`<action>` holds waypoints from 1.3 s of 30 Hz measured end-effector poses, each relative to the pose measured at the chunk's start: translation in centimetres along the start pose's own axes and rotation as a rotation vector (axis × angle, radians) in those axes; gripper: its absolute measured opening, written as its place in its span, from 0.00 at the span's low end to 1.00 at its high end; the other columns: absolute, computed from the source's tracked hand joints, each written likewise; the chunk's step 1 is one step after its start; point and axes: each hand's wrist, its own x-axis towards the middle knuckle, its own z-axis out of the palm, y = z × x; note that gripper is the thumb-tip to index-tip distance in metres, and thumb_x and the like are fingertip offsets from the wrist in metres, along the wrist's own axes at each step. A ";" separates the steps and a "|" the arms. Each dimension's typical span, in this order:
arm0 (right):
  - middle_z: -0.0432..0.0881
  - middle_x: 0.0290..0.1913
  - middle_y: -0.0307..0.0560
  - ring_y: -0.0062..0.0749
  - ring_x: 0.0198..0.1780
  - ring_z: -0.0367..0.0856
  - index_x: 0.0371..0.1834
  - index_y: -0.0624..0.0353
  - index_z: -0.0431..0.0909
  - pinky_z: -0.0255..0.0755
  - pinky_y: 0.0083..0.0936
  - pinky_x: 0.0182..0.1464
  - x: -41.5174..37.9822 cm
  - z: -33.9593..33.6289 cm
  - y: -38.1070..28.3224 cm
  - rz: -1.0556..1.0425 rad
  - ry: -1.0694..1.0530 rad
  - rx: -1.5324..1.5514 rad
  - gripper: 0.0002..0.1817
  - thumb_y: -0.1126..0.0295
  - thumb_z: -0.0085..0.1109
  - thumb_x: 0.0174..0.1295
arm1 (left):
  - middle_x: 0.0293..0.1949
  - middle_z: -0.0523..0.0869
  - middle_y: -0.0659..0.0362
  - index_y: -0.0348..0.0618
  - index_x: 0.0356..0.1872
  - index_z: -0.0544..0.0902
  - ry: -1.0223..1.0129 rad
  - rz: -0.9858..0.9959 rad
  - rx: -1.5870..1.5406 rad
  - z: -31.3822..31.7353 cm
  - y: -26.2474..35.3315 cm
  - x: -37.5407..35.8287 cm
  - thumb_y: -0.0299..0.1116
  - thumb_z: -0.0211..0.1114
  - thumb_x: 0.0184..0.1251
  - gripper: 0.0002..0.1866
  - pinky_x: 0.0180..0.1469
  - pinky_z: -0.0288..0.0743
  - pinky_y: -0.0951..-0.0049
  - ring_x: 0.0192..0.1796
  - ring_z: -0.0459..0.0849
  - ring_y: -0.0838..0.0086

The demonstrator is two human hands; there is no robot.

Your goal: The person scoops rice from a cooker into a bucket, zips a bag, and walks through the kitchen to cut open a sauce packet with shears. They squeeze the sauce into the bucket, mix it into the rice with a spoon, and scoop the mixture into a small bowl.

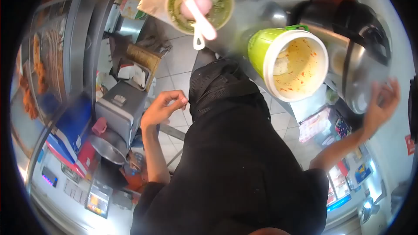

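Standing just forward of the right hand (383, 100), the nearer one: steel pot (365, 76), long axis unclear, contact uncertain; right fingers parted, blurred, nothing visibly held. Left hand (163, 108), well apart: fingers curled, thumb toward forefinger, cannot tell whether anything is pinched; green tub (261, 54) between, mouth toward the camera. Writing: red label (409, 145), illegible; no brand readable.

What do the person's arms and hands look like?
Black short sleeves cover the upper arms, leaving both forearms bare. The left hand and right hand wear no gloves, and I see no watch. The right hand is too blurry to rule out rings.
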 end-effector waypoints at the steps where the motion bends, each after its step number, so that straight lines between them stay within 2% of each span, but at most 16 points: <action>1: 0.80 0.56 0.46 0.30 0.50 0.78 0.62 0.57 0.73 0.70 0.28 0.55 0.9 -0.7 0.7 -0.031 0.095 0.060 0.32 0.68 0.76 0.53 | 0.25 0.78 0.66 0.39 0.28 0.79 -0.003 -0.074 -0.025 0.1 0.4 -0.2 0.40 0.61 0.74 0.16 0.40 0.70 0.75 0.33 0.75 0.82; 2: 0.79 0.56 0.49 0.31 0.51 0.78 0.61 0.62 0.73 0.72 0.28 0.53 1.8 -1.8 2.6 -0.022 0.142 0.093 0.26 0.69 0.70 0.60 | 0.25 0.78 0.65 0.38 0.27 0.78 -0.039 0.211 0.093 0.1 0.0 0.1 0.38 0.61 0.74 0.16 0.38 0.69 0.76 0.32 0.74 0.82; 6: 0.78 0.53 0.54 0.40 0.60 0.72 0.62 0.64 0.68 0.62 0.39 0.64 4.1 1.2 15.8 -0.068 0.315 -0.088 0.25 0.62 0.61 0.68 | 0.24 0.77 0.64 0.36 0.27 0.77 -0.021 0.159 0.005 0.0 1.0 -0.8 0.36 0.63 0.73 0.15 0.38 0.68 0.76 0.31 0.73 0.81; 7: 0.77 0.52 0.54 0.43 0.63 0.70 0.63 0.64 0.66 0.58 0.43 0.68 3.6 3.7 19.3 -0.121 0.335 -0.277 0.27 0.60 0.60 0.68 | 0.24 0.77 0.64 0.36 0.27 0.77 -0.014 0.157 -0.004 -0.2 1.2 -1.0 0.36 0.63 0.73 0.15 0.38 0.68 0.76 0.31 0.73 0.81; 8: 0.72 0.54 0.55 0.47 0.62 0.65 0.63 0.66 0.65 0.53 0.49 0.68 1.6 9.9 20.9 0.062 0.312 -0.946 0.32 0.45 0.44 0.73 | 0.24 0.76 0.64 0.36 0.27 0.77 -0.008 0.171 -0.008 -0.4 1.2 -1.2 0.36 0.63 0.73 0.15 0.38 0.67 0.75 0.31 0.72 0.81; 9: 0.72 0.54 0.55 0.47 0.62 0.65 0.63 0.66 0.65 0.53 0.49 0.68 2.4 9.7 17.7 0.048 0.312 -0.939 0.32 0.45 0.44 0.73 | 0.25 0.76 0.64 0.36 0.26 0.77 0.000 0.189 -0.015 -0.5 1.0 -1.2 0.35 0.63 0.72 0.15 0.38 0.66 0.75 0.31 0.72 0.80; 11: 0.66 0.59 0.59 0.49 0.56 0.64 0.64 0.66 0.64 0.53 0.52 0.65 2.7 8.4 5.7 0.068 0.352 -0.183 0.40 0.35 0.33 0.72 | 0.25 0.75 0.64 0.36 0.26 0.76 0.016 0.236 -0.009 -0.7 0.6 -1.1 0.35 0.63 0.72 0.15 0.38 0.65 0.74 0.31 0.71 0.80; 13: 0.71 0.51 0.58 0.42 0.52 0.66 0.64 0.65 0.65 0.57 0.43 0.64 2.1 8.2 2.3 0.035 0.411 -0.163 0.42 0.33 0.37 0.70 | 0.25 0.74 0.63 0.36 0.26 0.76 0.015 0.305 0.011 -0.9 0.4 -0.5 0.35 0.64 0.71 0.15 0.38 0.65 0.74 0.31 0.70 0.80; 18: 0.78 0.39 0.45 0.30 0.45 0.74 0.46 0.64 0.77 0.66 0.22 0.52 -0.8 6.7 -2.0 -0.107 0.396 0.090 0.29 0.44 0.43 0.75 | 0.24 0.71 0.63 0.37 0.23 0.73 0.062 0.338 -0.006 -0.2 0.0 -1.3 0.33 0.64 0.70 0.16 0.37 0.63 0.74 0.31 0.67 0.78; 25: 0.77 0.37 0.54 0.35 0.38 0.74 0.41 0.67 0.75 0.69 0.24 0.45 -8.3 6.6 -5.6 0.091 -0.932 0.300 0.09 0.71 0.50 0.73 | 0.22 0.72 0.62 0.37 0.22 0.74 0.117 0.463 0.015 3.5 -5.3 -4.1 0.27 0.66 0.65 0.14 0.36 0.63 0.74 0.30 0.69 0.77; 27: 0.79 0.35 0.53 0.39 0.37 0.76 0.48 0.69 0.76 0.69 0.28 0.45 -11.7 8.4 -6.5 -0.218 -0.609 0.296 0.12 0.69 0.52 0.72 | 0.22 0.73 0.62 0.37 0.21 0.74 0.091 0.474 -0.004 5.9 -7.3 -4.8 0.27 0.67 0.64 0.13 0.37 0.63 0.73 0.30 0.69 0.76; 31: 0.80 0.33 0.53 0.38 0.35 0.77 0.50 0.69 0.79 0.70 0.29 0.43 -12.2 7.9 -7.1 -0.355 -0.533 0.357 0.14 0.68 0.53 0.72 | 0.22 0.75 0.62 0.37 0.21 0.74 0.077 0.476 -0.063 11.8 -12.2 -6.9 0.26 0.69 0.60 0.12 0.38 0.65 0.71 0.31 0.70 0.75; 33: 0.80 0.33 0.53 0.35 0.31 0.76 0.42 0.67 0.83 0.69 0.28 0.41 -12.2 6.5 -8.7 -0.108 -0.776 0.302 0.13 0.67 0.54 0.72 | 0.22 0.75 0.62 0.37 0.21 0.74 0.120 0.500 -0.101 15.1 -15.4 -8.0 0.26 0.69 0.59 0.12 0.38 0.65 0.70 0.31 0.70 0.75; 36: 0.76 0.29 0.50 0.34 0.30 0.74 0.33 0.67 0.81 0.68 0.29 0.38 -16.1 5.8 -11.6 -0.326 -0.954 0.597 0.16 0.65 0.52 0.73 | 0.21 0.75 0.62 0.37 0.21 0.75 0.284 0.514 -0.247 20.3 -19.9 -10.2 0.26 0.69 0.59 0.12 0.38 0.65 0.70 0.31 0.70 0.75; 37: 0.75 0.33 0.51 0.40 0.37 0.77 0.40 0.66 0.79 0.70 0.31 0.43 -18.9 6.3 -13.0 -0.450 -1.007 0.752 0.08 0.73 0.52 0.69 | 0.21 0.75 0.62 0.37 0.21 0.75 0.322 0.516 -0.275 22.1 -20.9 -10.9 0.26 0.69 0.59 0.12 0.38 0.65 0.70 0.31 0.70 0.75; 39: 0.74 0.49 0.57 0.52 0.51 0.76 0.56 0.62 0.71 0.72 0.36 0.54 -24.2 5.4 -17.2 -0.801 -1.087 1.001 0.25 0.85 0.58 0.52 | 0.21 0.75 0.61 0.37 0.21 0.75 0.465 0.515 -0.332 25.4 -22.5 -12.0 0.25 0.68 0.60 0.11 0.39 0.65 0.71 0.31 0.70 0.75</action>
